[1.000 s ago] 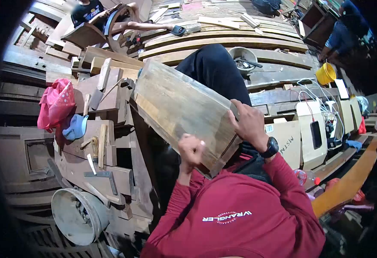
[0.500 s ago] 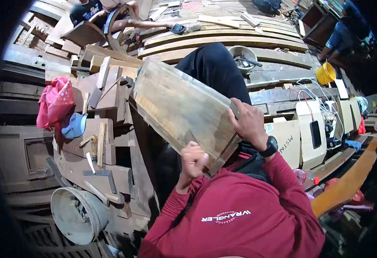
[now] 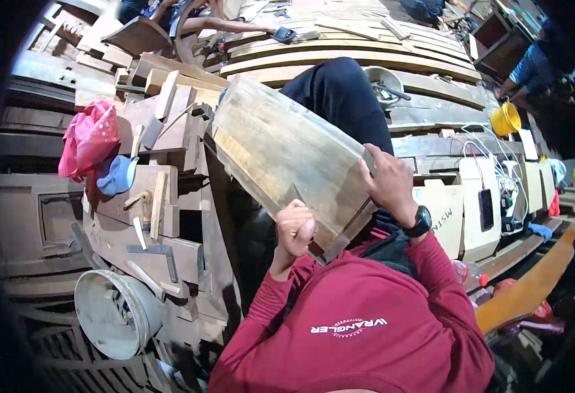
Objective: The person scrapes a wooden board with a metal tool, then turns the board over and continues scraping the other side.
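A pale, worn wooden board [image 3: 287,144] lies slanted across my lap and thigh, with a groove near its close end. My right hand [image 3: 391,183], with a dark watch on the wrist, grips the board's right edge near that end, thumb on the upper face. My left hand [image 3: 295,229] is closed in a fist at the board's lower left edge. A small dark pointed shape shows just above its knuckles; I cannot make out whether it is a tool's tip or a shadow. What the fist holds is hidden.
On the left are a metal square [image 3: 169,259], a small wooden-handled tool [image 3: 146,208], a blue cap [image 3: 118,175], a pink bag [image 3: 91,139] and a white bucket [image 3: 114,314]. On the right lie a phone [image 3: 486,209] with cables and a bottle [image 3: 469,274]. People sit farther off.
My view has shifted slightly, so the board and surroundings sit a little differently in it. My left fist has moved slightly along the board; my right hand keeps its grip.
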{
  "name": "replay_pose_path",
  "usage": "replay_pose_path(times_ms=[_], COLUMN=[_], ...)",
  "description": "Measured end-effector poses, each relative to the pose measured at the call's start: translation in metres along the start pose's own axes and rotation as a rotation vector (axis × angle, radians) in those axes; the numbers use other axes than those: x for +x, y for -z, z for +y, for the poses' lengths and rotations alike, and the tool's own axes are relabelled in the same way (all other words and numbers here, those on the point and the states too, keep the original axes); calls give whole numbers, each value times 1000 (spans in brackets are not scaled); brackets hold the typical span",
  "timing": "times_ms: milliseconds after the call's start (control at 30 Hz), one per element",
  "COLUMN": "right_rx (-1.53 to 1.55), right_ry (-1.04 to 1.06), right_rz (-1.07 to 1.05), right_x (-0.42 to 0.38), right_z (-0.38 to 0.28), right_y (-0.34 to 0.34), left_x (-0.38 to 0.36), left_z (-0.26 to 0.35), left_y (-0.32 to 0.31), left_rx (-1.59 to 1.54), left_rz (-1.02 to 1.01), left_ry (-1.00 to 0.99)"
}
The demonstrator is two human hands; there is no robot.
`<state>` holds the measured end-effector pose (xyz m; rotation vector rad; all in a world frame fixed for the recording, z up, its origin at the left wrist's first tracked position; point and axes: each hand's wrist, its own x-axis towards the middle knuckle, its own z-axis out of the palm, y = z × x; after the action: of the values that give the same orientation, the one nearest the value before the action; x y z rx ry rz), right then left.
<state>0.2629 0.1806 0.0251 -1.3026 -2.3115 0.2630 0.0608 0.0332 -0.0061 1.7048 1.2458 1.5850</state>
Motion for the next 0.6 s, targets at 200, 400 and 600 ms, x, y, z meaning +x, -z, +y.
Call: replay_pose_path(times_ms=[200,400,600], right_rx=[-19,3,-18], right_ry=[-6,13,-2], right_rz=[-3,10,-8], right_x=[2,2,-2], right_z=[-1,-2,-1], right_y=[3,2,3], left_x=[-2,-18,-13], left_z=[5,-13,9], left_y=[-11,-21,-16], left_rx=[125,277,90], left_rz=[-26,-60,-46], left_ry=[-15,-68,-39])
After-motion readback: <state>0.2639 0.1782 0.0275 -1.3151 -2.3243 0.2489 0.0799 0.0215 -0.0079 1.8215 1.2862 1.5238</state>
